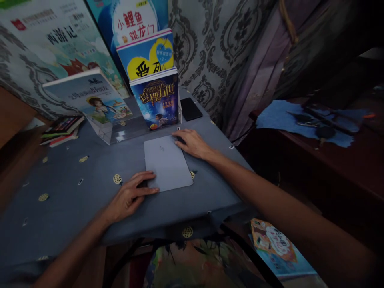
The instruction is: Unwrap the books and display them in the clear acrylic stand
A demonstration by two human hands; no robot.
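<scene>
A flat grey tablet-like slab [166, 162] lies on the grey patterned tablecloth [75, 188]. My left hand [132, 196] rests at its near left corner, fingers stretched out and touching the edge. My right hand [193, 143] lies at its far right corner, fingers spread flat on the edge. Neither hand lifts it. Just behind the slab stands a dark blue book [156, 100] in a clear acrylic stand [120, 130].
More picture books [145, 54] lean against the patterned curtain behind. One book [90, 96] lies tilted on the stand at left, beside a small stack of books [61, 130]. A black phone [191, 109] lies at the far right. A dark wooden cabinet [330, 160] stands to the right.
</scene>
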